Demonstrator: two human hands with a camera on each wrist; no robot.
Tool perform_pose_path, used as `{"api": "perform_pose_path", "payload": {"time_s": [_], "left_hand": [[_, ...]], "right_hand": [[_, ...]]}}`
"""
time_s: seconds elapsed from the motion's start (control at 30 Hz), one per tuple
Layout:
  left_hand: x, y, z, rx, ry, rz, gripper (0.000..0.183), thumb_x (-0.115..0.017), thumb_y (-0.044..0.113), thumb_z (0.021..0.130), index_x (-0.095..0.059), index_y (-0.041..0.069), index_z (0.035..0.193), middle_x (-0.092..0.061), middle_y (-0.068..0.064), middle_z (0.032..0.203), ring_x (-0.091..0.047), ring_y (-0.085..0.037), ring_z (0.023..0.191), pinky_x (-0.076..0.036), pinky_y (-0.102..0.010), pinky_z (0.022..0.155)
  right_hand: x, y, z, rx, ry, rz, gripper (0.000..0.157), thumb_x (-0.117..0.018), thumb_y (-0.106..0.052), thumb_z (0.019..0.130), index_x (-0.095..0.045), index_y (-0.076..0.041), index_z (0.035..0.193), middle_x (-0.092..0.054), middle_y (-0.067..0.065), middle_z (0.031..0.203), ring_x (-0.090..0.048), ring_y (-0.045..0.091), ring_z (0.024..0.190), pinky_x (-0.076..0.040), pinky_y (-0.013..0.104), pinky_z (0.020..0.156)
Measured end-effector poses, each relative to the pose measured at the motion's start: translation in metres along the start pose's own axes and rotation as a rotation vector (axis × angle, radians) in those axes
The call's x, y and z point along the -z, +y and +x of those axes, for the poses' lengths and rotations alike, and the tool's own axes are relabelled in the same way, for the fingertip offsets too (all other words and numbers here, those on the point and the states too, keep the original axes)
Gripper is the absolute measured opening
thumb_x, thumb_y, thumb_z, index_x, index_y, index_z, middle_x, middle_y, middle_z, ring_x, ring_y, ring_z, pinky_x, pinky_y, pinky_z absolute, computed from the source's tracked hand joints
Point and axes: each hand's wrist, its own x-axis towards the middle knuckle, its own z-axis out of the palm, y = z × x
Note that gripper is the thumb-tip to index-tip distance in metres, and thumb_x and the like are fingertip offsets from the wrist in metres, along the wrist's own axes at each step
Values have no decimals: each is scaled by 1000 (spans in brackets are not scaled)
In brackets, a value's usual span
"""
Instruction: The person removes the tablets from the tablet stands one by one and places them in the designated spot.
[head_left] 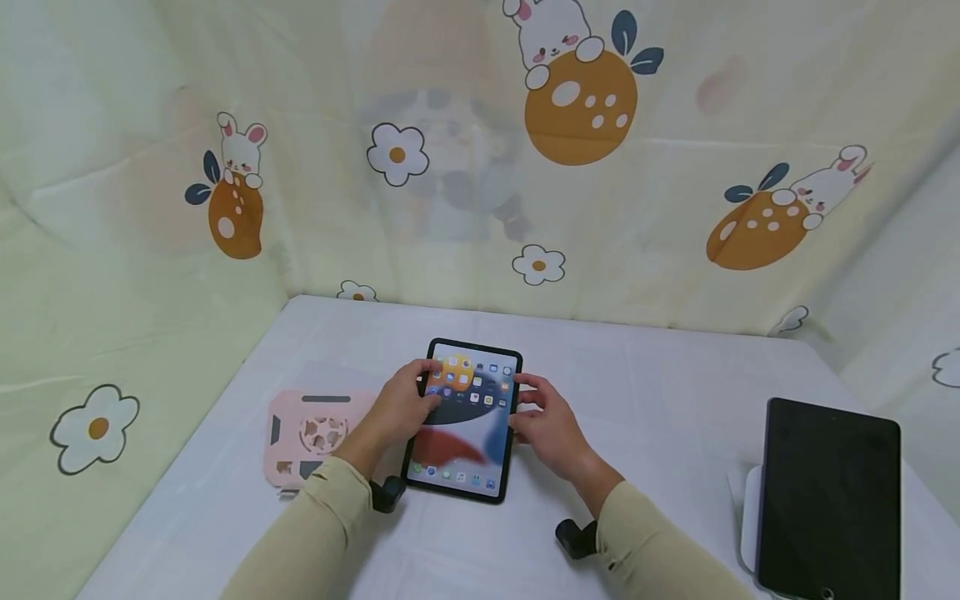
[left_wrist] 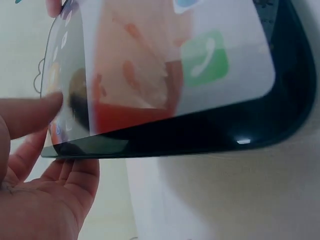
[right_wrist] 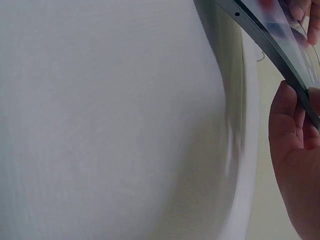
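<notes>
A tablet with a lit screen of app icons is between both hands, near the middle of the white table. My left hand grips its left edge, thumb over the screen and fingers below, as the left wrist view shows on the tablet. On the opposite edge, my right hand holds the tablet with thumb and fingers. In the right wrist view, fingers of the right hand reach the thin side of the tablet. Fingertips under the tablet are partly hidden.
A pink tablet case with a round cut-out part lies left of the tablet, partly behind the left forearm. At the right, a dark-screened tablet lies over a white object. A patterned curtain hangs behind the white table.
</notes>
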Motion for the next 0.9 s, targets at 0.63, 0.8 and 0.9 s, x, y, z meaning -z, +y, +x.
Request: {"api": "perform_pose_path", "payload": {"time_s": [0.63, 0.8, 0.9], "left_hand": [[-6, -8, 3, -20, 13, -20, 62, -68, 28, 79, -39, 19, 133, -38, -10, 136, -36, -29, 122, -33, -47, 95], [-9, -10, 9, -18, 34, 3, 61, -68, 30, 79, -40, 19, 132, -37, -8, 136, -36, -28, 122, -32, -47, 95], [-11, -8, 15, -36, 47, 7, 60, -68, 29, 79, -40, 16, 131, -35, -9, 136, -35, -27, 123, -30, -45, 97]], "right_hand": [[-14, 5, 2, 34, 50, -79, 54, -66, -12, 81, -43, -14, 129, -46, 7, 125, -55, 23, 105, -47, 33, 80], [-19, 7, 3, 37, 39, -80, 54, -65, -12, 81, -42, -12, 130, -45, 6, 128, -53, 22, 107, -46, 32, 82], [-20, 8, 5, 46, 34, -86, 54, -65, -14, 81, -42, -12, 130, -44, 6, 129, -53, 22, 108, -45, 32, 82]]}}
